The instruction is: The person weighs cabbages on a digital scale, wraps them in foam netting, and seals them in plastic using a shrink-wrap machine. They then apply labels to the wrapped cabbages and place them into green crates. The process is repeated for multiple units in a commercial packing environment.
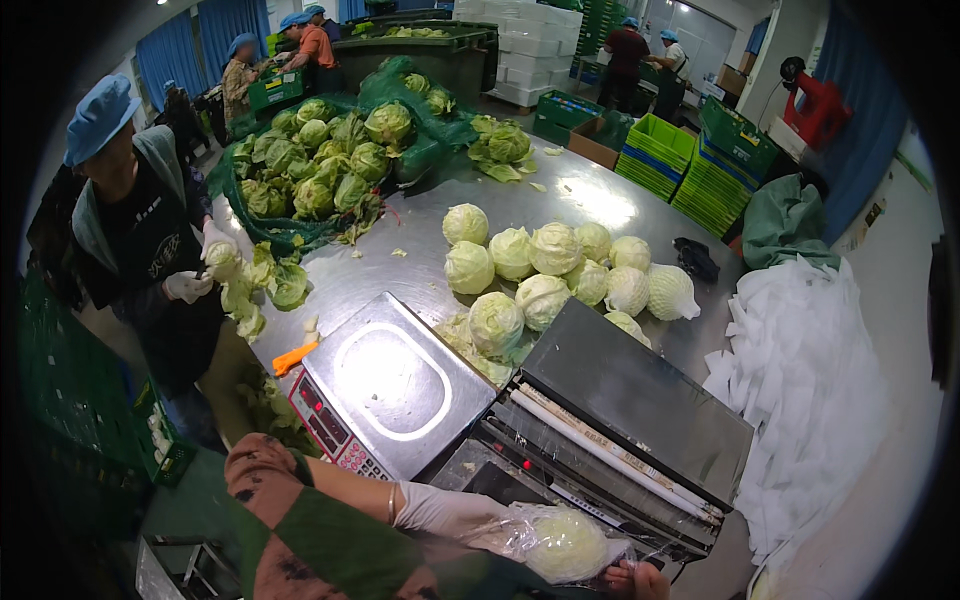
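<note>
At the bottom of the view lies a pale green cabbage (566,544) in clear plastic film, at the near edge of a film-wrapping machine (637,405). My left hand (480,517), in a white glove, is against its left side with film bunched over the fingers. My right hand (637,581), bare fingers showing, grips the film at the cabbage's right end; the picture's rim cuts it off. Rolls of film (615,457) lie across the machine. Left of it stands a weighing scale (394,375) with a bare steel plate and red display.
Several trimmed cabbages (555,249) sit on the steel table (420,217), one in a white foam net (670,292). Untrimmed cabbages fill a green net sack (225,195). An orange-handled knife (294,360) lies by the scale. White foam nets (810,405) are heaped right. A co-worker (142,225) holds a cabbage.
</note>
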A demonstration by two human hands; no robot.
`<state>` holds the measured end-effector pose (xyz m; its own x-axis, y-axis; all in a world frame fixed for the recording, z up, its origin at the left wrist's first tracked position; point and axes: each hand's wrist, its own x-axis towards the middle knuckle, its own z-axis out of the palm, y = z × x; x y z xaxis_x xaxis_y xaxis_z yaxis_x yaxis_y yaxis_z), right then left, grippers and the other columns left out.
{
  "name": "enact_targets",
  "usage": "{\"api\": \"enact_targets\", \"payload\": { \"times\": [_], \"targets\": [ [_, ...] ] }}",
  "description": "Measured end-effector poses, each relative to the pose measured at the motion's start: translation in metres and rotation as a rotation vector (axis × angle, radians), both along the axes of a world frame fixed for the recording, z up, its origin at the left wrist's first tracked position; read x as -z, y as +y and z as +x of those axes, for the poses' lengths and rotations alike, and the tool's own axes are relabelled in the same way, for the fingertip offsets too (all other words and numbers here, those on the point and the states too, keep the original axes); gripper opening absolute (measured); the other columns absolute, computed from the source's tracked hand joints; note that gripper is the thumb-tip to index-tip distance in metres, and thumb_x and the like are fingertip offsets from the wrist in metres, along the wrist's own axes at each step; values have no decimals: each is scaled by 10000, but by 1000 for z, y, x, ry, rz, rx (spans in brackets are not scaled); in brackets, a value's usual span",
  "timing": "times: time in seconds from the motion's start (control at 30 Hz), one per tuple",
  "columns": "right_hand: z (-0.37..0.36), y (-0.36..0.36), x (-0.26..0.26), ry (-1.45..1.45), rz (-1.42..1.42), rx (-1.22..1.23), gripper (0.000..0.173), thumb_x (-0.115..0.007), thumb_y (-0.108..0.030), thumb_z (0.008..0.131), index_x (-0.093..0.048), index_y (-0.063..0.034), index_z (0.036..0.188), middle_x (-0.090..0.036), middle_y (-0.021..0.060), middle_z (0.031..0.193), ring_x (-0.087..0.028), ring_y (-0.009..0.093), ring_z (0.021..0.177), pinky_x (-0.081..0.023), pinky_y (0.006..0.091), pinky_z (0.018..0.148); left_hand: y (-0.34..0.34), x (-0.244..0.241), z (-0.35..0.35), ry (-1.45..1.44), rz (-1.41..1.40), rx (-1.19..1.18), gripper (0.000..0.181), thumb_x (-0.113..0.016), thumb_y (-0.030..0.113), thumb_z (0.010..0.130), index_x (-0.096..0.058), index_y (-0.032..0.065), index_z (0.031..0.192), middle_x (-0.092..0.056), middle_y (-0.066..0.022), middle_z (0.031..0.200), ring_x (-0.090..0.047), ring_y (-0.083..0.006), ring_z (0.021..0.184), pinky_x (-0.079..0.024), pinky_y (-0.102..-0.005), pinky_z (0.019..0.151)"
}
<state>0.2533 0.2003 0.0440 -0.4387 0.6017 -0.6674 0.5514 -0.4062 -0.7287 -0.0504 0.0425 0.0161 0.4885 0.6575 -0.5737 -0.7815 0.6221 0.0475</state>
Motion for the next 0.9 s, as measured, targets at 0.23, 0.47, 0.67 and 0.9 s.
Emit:
{"api": "enact_targets", "payload": {
  "times": [0.23, 0.47, 0.67, 0.9],
  "targets": [
    [51, -15, 1, -202, 625, -156, 300, -601, -291, 929, -638, -49, 1102, -638, 146, 1055, -621, 221, 913, -513, 332, 744, -26, -34, -25, 401, 234, 4, 429, -465, 350, 986, -610, -43, 1075, -654, -121, 1105, -621, -164, 985, -486, -290, 905],
    [-53, 17, 10, 575, 520, 394, 181, -445, -149, 995, -491, -32, 866, -431, 19, 591, -394, 83, 510, -360, 247, 513, -14, -11, 22, 938, 283, -479, 241, -480, 254, 996, -550, 47, 894, -541, -6, 739, -475, -76, 581, -402, -221, 561],
    [17, -5, 20, 730, 286, 605, 189, -466, -174, 998, -506, -50, 862, -341, -35, 550, -282, 36, 430, -243, 214, 385, -95, -2, 34, 894, 28, -811, 311, -491, 350, 979, -492, 91, 807, -429, 11, 573, -354, -75, 427, -318, -229, 424],
    [-46, 10, 98, 66, 1420, -33, 42, -623, -64, 862, -630, -60, 904, -615, 131, 737, -623, 278, 604, -481, 342, 540, -75, 52, 89, 1013, 52, -598, 214, -473, 227, 995, -548, 55, 892, -546, -8, 691, -372, -46, 435, -285, -205, 404]
  ]
}}
